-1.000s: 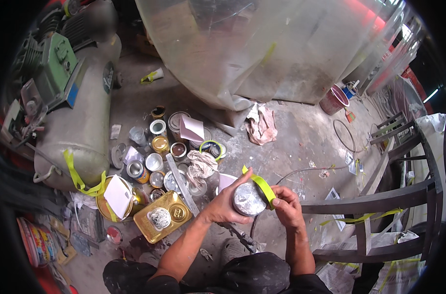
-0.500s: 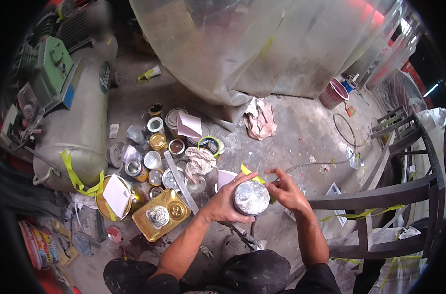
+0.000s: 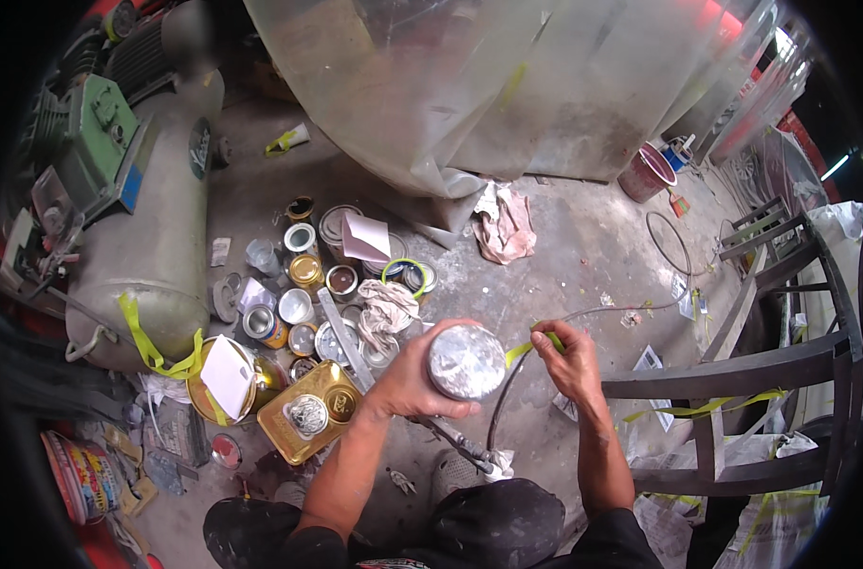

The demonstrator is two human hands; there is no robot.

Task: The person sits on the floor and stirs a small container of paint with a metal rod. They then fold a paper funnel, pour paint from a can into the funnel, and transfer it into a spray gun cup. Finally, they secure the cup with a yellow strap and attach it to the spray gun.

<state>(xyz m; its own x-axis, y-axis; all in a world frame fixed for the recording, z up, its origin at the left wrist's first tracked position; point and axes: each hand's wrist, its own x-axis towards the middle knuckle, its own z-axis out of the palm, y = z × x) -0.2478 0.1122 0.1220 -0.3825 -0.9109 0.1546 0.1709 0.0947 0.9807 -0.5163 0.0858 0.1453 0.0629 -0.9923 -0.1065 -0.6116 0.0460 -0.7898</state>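
Right hand (image 3: 574,365) had just swung off toward three o'clock from the tin (image 3: 467,363), so a bit of the neon tape (image 3: 519,354) stood clear of its side. Thumb and fingers pinched that tape; left hand (image 3: 414,376) was curled round the tin, five o'clock of mid-frame. Count from the tin: one tape strip in hand, one pale rag (image 3: 386,311) at ten, one pink cloth (image 3: 507,228) at twelve-thirty, one maroon bucket (image 3: 643,175) at one-thirty.
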